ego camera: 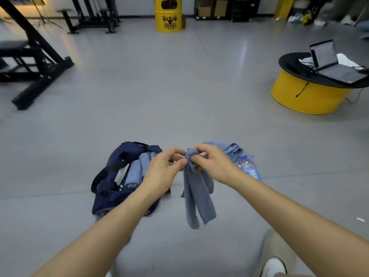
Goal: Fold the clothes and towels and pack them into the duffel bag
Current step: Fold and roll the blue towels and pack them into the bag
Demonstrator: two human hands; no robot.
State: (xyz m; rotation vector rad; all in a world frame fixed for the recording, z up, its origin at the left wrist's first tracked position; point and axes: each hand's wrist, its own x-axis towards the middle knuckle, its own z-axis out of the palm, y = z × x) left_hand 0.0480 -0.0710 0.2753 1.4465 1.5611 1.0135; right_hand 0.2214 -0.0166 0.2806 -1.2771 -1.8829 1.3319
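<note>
A blue towel [196, 196] hangs bunched in the air above the grey floor. My left hand [164, 172] and my right hand [213, 162] both pinch its top edge, close together. To the left lies the open navy duffel bag [108, 198] with rolled blue towels [134, 173] inside it. Behind my right hand another blue cloth [231, 149] lies crumpled on the floor.
A plastic water bottle [249, 166] lies by the crumpled cloth. A yellow drum table [307, 96] with a laptop [335, 64] stands at the right. A black gym bench frame [34, 62] is at the left, a yellow barrel [168, 15] at the back. My shoe [273, 266] shows at the bottom.
</note>
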